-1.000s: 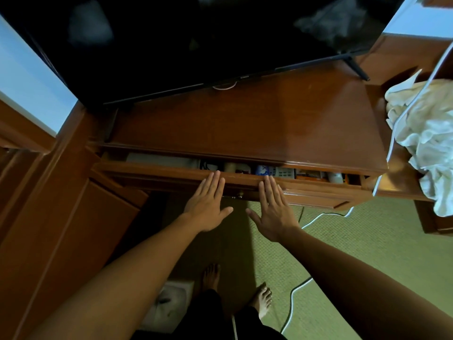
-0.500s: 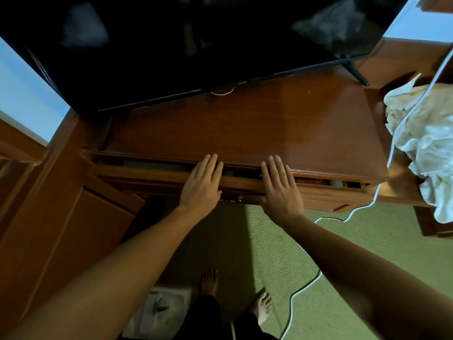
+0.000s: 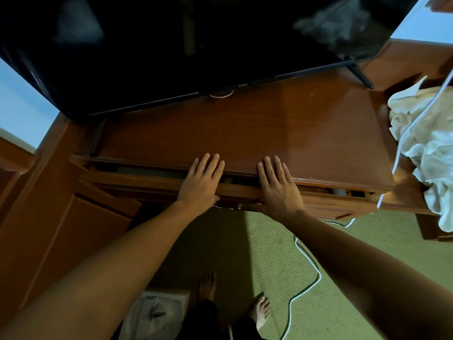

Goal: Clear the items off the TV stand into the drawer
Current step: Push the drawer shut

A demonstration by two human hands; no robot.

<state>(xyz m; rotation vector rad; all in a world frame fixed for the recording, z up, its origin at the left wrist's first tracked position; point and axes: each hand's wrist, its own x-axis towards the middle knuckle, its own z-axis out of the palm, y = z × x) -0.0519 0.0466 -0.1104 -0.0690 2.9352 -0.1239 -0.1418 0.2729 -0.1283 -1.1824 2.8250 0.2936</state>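
The brown wooden TV stand (image 3: 245,136) has a bare top in front of the black TV (image 3: 183,47). Its drawer (image 3: 137,179) sits just under the top, open only by a narrow slit. Small items show dimly through the gap at the right. My left hand (image 3: 202,182) and my right hand (image 3: 278,186) lie flat against the drawer's front edge, side by side near the middle. Their fingers are spread, reach over onto the stand's top edge and hold nothing.
A crumpled white cloth (image 3: 426,148) lies on the lower shelf at the right, with a white cable (image 3: 306,278) running over it and down across the green carpet. A wooden cabinet (image 3: 61,217) stands to the left. A white bag (image 3: 152,312) sits by my bare feet.
Both hands have moved forward with the drawer's front, and the drawer has slid in from well open to a narrow slit. Most of its contents have gone out of sight.
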